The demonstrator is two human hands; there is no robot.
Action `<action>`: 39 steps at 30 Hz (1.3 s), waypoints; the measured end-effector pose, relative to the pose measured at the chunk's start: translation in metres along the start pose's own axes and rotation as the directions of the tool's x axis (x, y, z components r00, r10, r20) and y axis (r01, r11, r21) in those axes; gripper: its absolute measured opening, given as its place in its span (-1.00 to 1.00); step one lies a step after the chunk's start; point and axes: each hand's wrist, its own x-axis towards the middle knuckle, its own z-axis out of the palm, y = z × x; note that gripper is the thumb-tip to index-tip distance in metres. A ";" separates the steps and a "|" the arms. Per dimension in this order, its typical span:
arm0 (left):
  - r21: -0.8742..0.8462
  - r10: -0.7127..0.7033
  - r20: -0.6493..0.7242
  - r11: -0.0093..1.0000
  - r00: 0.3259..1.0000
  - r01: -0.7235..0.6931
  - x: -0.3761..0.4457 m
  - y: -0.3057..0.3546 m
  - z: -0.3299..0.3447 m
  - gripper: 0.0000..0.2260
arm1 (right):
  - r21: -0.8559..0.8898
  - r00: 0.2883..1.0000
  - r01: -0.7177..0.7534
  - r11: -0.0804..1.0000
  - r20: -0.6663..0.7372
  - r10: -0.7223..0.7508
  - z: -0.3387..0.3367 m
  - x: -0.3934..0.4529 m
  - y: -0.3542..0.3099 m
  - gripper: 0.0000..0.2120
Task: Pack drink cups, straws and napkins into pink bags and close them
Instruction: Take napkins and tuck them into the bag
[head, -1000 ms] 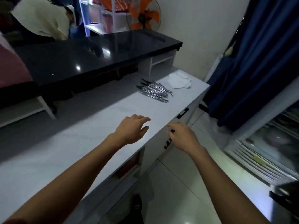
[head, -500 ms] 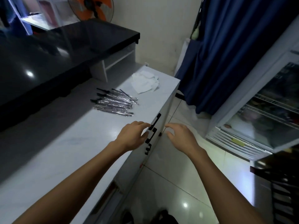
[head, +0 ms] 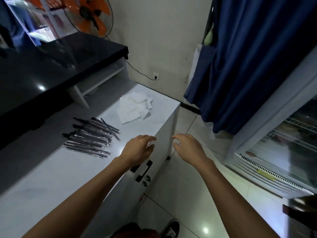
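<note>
We see the fridge (head: 281, 152) beside the white counter (head: 51, 177) cut by the right edge, its contents blurred.

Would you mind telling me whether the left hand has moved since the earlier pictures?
Yes. The left hand has travelled along the white counter, from beside the wrapped straws past them toward the counter's far end.

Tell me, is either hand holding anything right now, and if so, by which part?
Nothing is held. The left hand and the right hand both hang open near the counter edge, short of the straws and napkins.
</note>
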 end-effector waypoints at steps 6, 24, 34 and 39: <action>-0.052 -0.195 -0.038 0.980 0.980 0.193 0.031 -0.032 0.002 -0.67 | 0.001 0.991 0.084 0.996 0.106 -0.084 -0.011 0.071 0.004 -0.67; -0.107 -0.456 -0.183 0.890 0.871 0.443 0.161 -0.176 -0.005 -0.68 | 0.008 0.948 0.230 0.973 0.223 -0.226 0.014 0.319 -0.057 -0.59; -0.069 -0.491 -0.208 0.870 0.846 0.488 0.176 -0.186 0.015 -0.75 | -0.102 0.940 0.263 0.959 0.250 -0.231 0.050 0.396 -0.081 -0.70; -0.108 -0.551 -0.293 0.831 0.782 0.545 0.181 -0.173 0.010 -0.79 | 0.008 0.914 0.328 0.945 0.251 -0.319 0.054 0.413 -0.078 -0.98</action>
